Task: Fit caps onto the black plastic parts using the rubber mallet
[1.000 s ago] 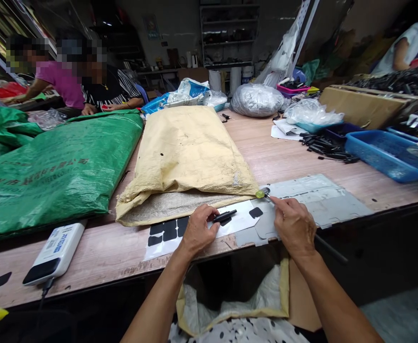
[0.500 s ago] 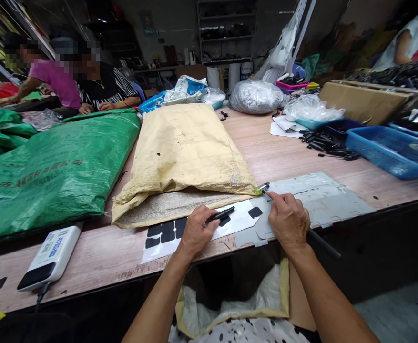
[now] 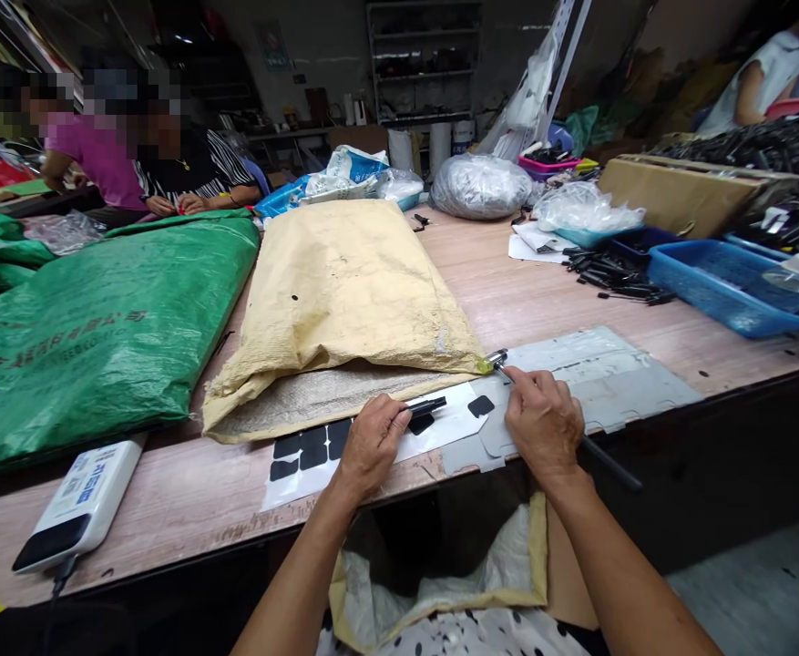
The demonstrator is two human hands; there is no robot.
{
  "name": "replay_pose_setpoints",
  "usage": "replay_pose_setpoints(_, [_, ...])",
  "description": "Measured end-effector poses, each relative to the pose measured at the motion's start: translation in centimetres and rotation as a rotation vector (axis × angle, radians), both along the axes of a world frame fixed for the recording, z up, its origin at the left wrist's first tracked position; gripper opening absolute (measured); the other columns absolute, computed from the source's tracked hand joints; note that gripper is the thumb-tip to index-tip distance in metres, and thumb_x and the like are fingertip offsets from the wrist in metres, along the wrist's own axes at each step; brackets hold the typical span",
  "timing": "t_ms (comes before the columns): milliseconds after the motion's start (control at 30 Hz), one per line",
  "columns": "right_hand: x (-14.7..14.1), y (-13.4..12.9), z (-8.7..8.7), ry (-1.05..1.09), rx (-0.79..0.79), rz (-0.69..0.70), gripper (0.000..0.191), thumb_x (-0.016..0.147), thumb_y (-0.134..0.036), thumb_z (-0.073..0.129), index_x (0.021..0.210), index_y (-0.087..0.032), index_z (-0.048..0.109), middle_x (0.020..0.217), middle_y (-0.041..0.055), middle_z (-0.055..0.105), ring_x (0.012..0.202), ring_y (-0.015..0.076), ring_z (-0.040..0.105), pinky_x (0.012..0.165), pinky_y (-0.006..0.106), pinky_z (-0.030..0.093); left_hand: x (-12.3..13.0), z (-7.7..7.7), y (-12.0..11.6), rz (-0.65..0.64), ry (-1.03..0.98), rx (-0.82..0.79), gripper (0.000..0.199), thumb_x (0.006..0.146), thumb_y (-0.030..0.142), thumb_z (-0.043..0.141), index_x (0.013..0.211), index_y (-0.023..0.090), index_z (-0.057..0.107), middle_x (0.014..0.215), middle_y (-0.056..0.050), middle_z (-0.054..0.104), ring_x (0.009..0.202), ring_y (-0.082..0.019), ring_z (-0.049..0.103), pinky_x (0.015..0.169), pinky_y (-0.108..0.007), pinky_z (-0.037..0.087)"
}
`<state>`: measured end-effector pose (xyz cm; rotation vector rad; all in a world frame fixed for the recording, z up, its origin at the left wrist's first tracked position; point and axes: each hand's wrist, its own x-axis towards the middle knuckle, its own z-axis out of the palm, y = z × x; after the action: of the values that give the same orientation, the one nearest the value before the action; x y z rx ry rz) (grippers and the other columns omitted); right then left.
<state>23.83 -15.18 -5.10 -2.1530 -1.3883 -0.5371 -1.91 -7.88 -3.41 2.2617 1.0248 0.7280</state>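
Note:
Between the closed fingers of my left hand is a small black part, held over a white sheet that bears black rounded patches. My right hand is closed around a thin tool, whose dark handle sticks out below the palm. The tool's metal end lies by a small silver and yellow-green piece at the corner of the yellow sack. A grey board lies under and beyond my right hand.
A green sack and a white power bank with a cable are at left. Black parts, a blue tray and a cardboard box stand at right. An open sack hangs below the table edge. People sit farther back.
The whole view has shifted slightly, with things appearing farther left. The black part in my left hand now lies flatter. My right hand keeps its grip on the tool.

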Motion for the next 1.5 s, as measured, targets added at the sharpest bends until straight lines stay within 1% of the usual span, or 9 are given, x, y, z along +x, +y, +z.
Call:
replay_pose_setpoints(200, [0.0,0.0,-0.1,0.013,0.014,0.000,0.038,0.087,-0.014,0.057,0.120,-0.026,0.071,0.098,0.0075,0.063,0.086,0.0207,0.047,0.068,0.035,0.024,-0.1,0.0,0.0,-0.002,-0.017,0.006,0.040,0.108,0.036,0.034,0.078,0.021,0.056,0.082,-0.003,0.056,0.084,-0.019,0.054,0.081,-0.034,0.042])
replay_pose_setpoints(567, [0.0,0.0,0.1,0.001,0.000,-0.008,0.035,0.090,-0.016,0.058,0.121,-0.026,0.071,0.097,0.0065,0.065,0.086,0.0205,0.048,0.068,0.034,0.023,-0.2,-0.3,0.1,0.000,-0.069,0.004,0.039,0.108,0.035,0.032,0.078,0.021,0.052,0.084,-0.003,0.059,0.084,-0.020,0.054,0.080,-0.034,0.041])
replay_pose_setpoints(967, [-0.2,0.0,0.1,-0.005,-0.004,-0.020,0.033,0.091,-0.018,0.059,0.120,-0.026,0.071,0.098,0.0058,0.066,0.086,0.0205,0.049,0.069,0.034,0.024,-0.1,0.5,-0.2,-0.018,-0.064,-0.031,0.042,0.108,0.037,0.031,0.074,0.021,0.050,0.079,-0.002,0.053,0.081,-0.019,0.051,0.078,-0.033,0.039])
replay_pose_setpoints(1100, [-0.2,0.1,0.1,-0.017,-0.008,-0.031,0.034,0.091,-0.018,0.058,0.121,-0.027,0.071,0.097,0.0054,0.065,0.086,0.0202,0.049,0.069,0.033,0.024,-0.6,2.6,-2.2,-0.060,-0.067,-0.104,0.043,0.107,0.039,0.032,0.074,0.019,0.051,0.079,-0.002,0.053,0.078,-0.017,0.050,0.075,-0.031,0.039])
replay_pose_setpoints(1200, [-0.2,0.1,0.2,-0.015,-0.015,-0.022,0.035,0.090,-0.017,0.059,0.122,-0.025,0.070,0.097,0.0061,0.065,0.086,0.0204,0.049,0.069,0.033,0.024,-1.4,4.3,-5.6,-0.227,-0.002,-0.289,0.038,0.106,0.043,0.038,0.084,0.020,0.058,0.081,-0.001,0.060,0.077,-0.015,0.054,0.072,-0.027,0.039])
replay_pose_setpoints(1267, [-0.2,0.1,0.2,-0.010,-0.015,-0.024,0.035,0.090,-0.017,0.059,0.122,-0.026,0.070,0.097,0.0060,0.064,0.086,0.0204,0.048,0.069,0.033,0.024,-1.8,4.4,-8.0,-0.361,0.079,-0.422,0.032,0.105,0.043,0.042,0.094,0.022,0.064,0.083,0.001,0.065,0.076,-0.014,0.059,0.070,-0.025,0.041])
replay_pose_setpoints(1300, [-0.2,0.1,0.2,-0.008,-0.014,-0.026,0.035,0.090,-0.017,0.059,0.121,-0.026,0.070,0.098,0.0059,0.064,0.086,0.0204,0.048,0.069,0.033,0.024,-2.0,3.9,-9.1,-0.397,0.132,-0.458,0.030,0.104,0.043,0.043,0.098,0.024,0.065,0.083,0.001,0.067,0.077,-0.014,0.061,0.070,-0.024,0.042])
replay_pose_setpoints(1367, [-0.2,0.1,0.2,-0.007,-0.010,-0.026,0.035,0.089,-0.017,0.059,0.121,-0.026,0.070,0.098,0.0061,0.064,0.086,0.0204,0.048,0.069,0.033,0.023,-2.1,1.9,-10.6,-0.368,0.271,-0.469,0.028,0.103,0.041,0.045,0.099,0.025,0.067,0.085,0.000,0.071,0.081,-0.017,0.066,0.073,-0.026,0.044])
replay_pose_setpoints(1500, [-0.3,0.0,0.3,-0.010,-0.011,-0.018,0.035,0.089,-0.017,0.059,0.121,-0.025,0.070,0.097,0.0064,0.064,0.086,0.0207,0.048,0.069,0.033,0.023,-2.1,-4.8,-11.7,-0.120,0.652,-0.502,0.034,0.101,0.038,0.040,0.103,0.021,0.069,0.102,-0.011,0.076,0.101,-0.030,0.071,0.083,-0.038,0.051])
